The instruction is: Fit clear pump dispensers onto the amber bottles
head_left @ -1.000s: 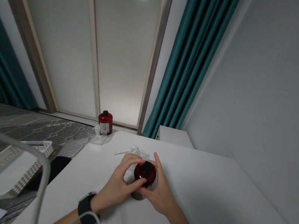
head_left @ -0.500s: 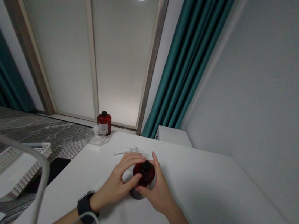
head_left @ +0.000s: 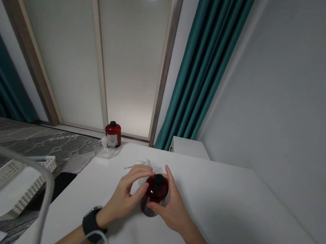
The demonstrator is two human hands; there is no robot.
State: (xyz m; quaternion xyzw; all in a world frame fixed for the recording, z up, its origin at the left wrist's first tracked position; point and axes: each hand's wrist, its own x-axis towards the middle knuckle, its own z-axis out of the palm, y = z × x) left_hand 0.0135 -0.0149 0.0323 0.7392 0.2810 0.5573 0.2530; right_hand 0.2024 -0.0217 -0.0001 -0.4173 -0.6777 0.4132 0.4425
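Red bottle [head_left: 156, 191] is held cap-up at tabletop [head_left: 216, 196] by right hand [head_left: 178, 213], fingers curved round it; left hand [head_left: 124, 196]'s fingers are half-parted alongside, whether gripping can't be told

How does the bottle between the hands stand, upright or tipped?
Upright, or nearly so: the red bottle, between the left hand and the right hand, has its black top uppermost, above the rounded shoulder.

The white counter [head_left: 228, 215] carries an upright red bottle [head_left: 113, 134] at its far left corner, clear plastic [head_left: 106, 154] just in front of that, and a crumpled translucent piece [head_left: 146, 162] farther in, while whether the second, darker bottle [head_left: 157, 188] touches the surface cannot be told.
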